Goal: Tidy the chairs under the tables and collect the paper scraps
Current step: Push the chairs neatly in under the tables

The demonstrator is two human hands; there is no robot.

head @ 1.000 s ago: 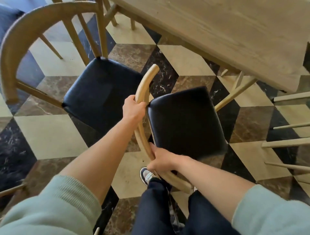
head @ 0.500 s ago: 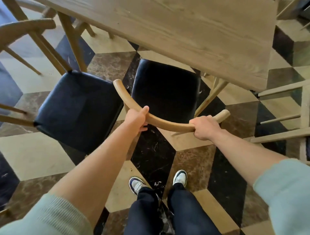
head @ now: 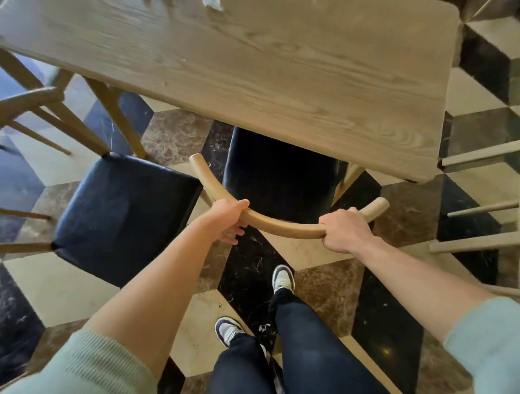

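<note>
A wooden chair with a curved backrest rail (head: 284, 225) and a dark padded seat (head: 278, 174) stands in front of me, its seat partly under the wooden table (head: 281, 70). My left hand (head: 229, 220) grips the left part of the rail. My right hand (head: 344, 232) grips the rail near its right end. A white paper scrap (head: 212, 3) lies at the table's far edge, cut off by the top of the frame.
A second chair with a dark seat (head: 121, 213) stands to the left, out from the table. Pale rails of another chair (head: 478, 222) show at the right. My two feet (head: 282, 278) stand on the patterned tile floor just behind the chair.
The chair has turned to face the table and slid forward, so its seat now goes under the tabletop. Both hands stayed on the backrest rail.
</note>
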